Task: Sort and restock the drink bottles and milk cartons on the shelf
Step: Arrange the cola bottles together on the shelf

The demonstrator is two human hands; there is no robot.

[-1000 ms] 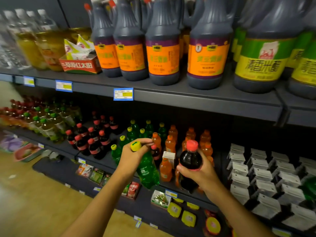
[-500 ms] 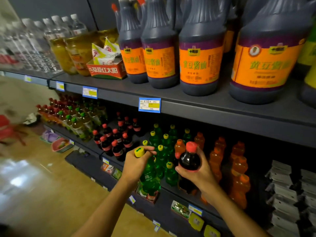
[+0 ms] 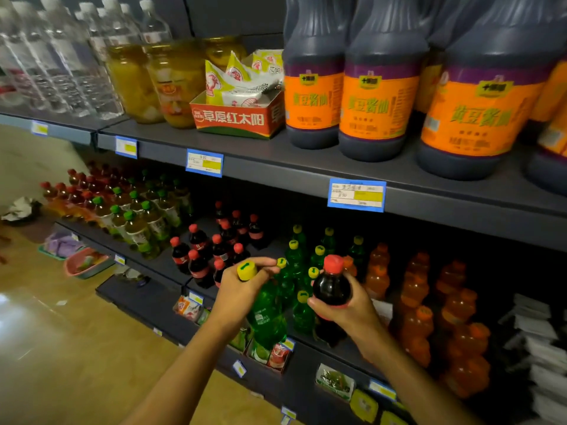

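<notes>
Two bottles held: green bottle [image 3: 266,314] gripped by left hand [image 3: 242,286], cola bottle [image 3: 331,289] by right hand [image 3: 349,311].

left hand [image 3: 242,286]: fingers curled round something, forearm reaching up-forward | right hand [image 3: 346,308]: gripping too, wrist bent, forearm raised

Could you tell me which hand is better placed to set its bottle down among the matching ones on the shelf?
Probably the left hand. Its green bottle hangs beside the green bottles on the shelf. The right hand holds a cola bottle, but the cola bottles stand beyond the left hand.
</notes>
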